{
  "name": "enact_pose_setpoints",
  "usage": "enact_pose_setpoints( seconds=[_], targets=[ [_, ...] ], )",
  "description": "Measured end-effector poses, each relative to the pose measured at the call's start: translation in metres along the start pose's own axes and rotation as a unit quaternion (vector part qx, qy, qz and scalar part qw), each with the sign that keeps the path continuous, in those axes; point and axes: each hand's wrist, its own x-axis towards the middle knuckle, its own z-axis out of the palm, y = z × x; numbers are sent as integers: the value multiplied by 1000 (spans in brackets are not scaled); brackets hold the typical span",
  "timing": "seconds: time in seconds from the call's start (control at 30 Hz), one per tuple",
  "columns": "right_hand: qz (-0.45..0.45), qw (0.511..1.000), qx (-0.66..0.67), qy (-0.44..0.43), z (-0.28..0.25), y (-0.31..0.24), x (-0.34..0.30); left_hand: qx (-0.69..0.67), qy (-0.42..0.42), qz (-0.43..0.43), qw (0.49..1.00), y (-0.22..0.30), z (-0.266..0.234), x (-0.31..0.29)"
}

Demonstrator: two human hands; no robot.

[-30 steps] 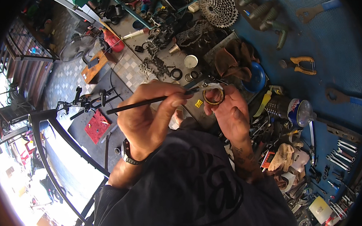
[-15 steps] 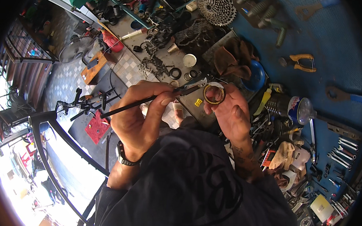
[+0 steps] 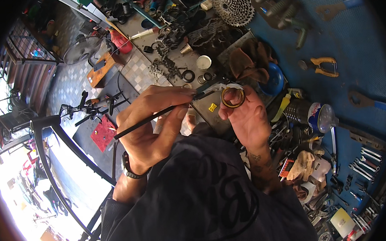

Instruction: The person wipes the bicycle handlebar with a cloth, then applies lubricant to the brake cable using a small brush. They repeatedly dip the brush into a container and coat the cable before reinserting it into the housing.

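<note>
Left hand (image 3: 152,131): grip clamped on a slim black stick-like tool (image 3: 145,121), thumb and fingers together; tool slants from 8 o'clock up to 2 o'clock, its tip smeared white. Right hand (image 3: 250,122): fingertips clamped on a thin gold-brown round ring (image 3: 233,106), which sits at 11 o'clock of the palm. White smear on the ring's upper edge too; tool tip at its 10 o'clock side, contact unclear.

Out from the ring: small yellow plastic piece (image 3: 212,107) near, 9 o'clock; black round ring (image 3: 188,76), 10 o'clock; white-topped round tub (image 3: 204,62), 11 o'clock; silver toothed bicycle cassette (image 3: 233,6), 12 o'clock; crumpled brown cloth (image 3: 242,61), 1 o'clock; blue round bowl (image 3: 279,82), 2 o'clock, partly under the cloth. Farther: yellow-handled pliers (image 3: 325,66), toward 3 o'clock; clear plastic bottle (image 3: 328,120), past 3 o'clock; silver wrenches (image 3: 364,166), 4 o'clock.
</note>
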Motion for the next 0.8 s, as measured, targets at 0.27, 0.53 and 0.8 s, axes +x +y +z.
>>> enact_pose_setpoints(
  seconds=[0.27, 0.53, 0.8],
  targets=[
    [13, 1000, -22, 4, -6, 2, -1, 19, -23, 27, 999, -1, 2, 0],
    [-13, 1000, 18, -7, -4, 5, 2, 23, -23, 73, 997, -1, -3, 4],
    [-12, 1000, 26, -7, -4, 2, 3, 28, -30, 69, 997, -4, -2, 7]
  ],
)
